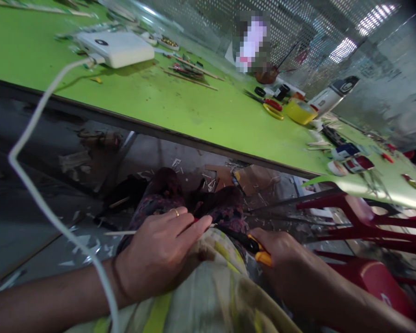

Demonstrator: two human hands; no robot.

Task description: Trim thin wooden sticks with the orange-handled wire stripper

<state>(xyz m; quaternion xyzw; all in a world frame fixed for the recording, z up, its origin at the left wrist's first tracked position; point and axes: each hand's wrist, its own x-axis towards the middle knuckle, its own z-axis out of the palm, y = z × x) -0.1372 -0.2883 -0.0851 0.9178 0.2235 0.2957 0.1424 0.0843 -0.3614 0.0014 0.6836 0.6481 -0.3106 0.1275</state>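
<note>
My left hand point(162, 240), a gold ring on one finger, is closed round a thin pale stick point(120, 233) above my lap. The stick's end pokes out to the left of the hand. Something red point(196, 221) shows between the fingers, mostly hidden. My right hand point(280, 254) grips long-nosed pliers point(243, 240) with black jaws and yellow-orange handles. Their tips point left, close to my left fingertips. Whether the jaws bite on anything is too small to tell. A yellow-and-cream cloth point(208, 282) covers my lap beneath both hands.
A white power bank point(128, 50) sits on the green table point(180, 111), its white cable point(38, 194) looping past my left arm. Scissors point(272, 108), a yellow tape roll point(300, 111) and paint jars point(358, 163) lie at right. A red chair point(360, 215) stands beside me; scraps litter the floor.
</note>
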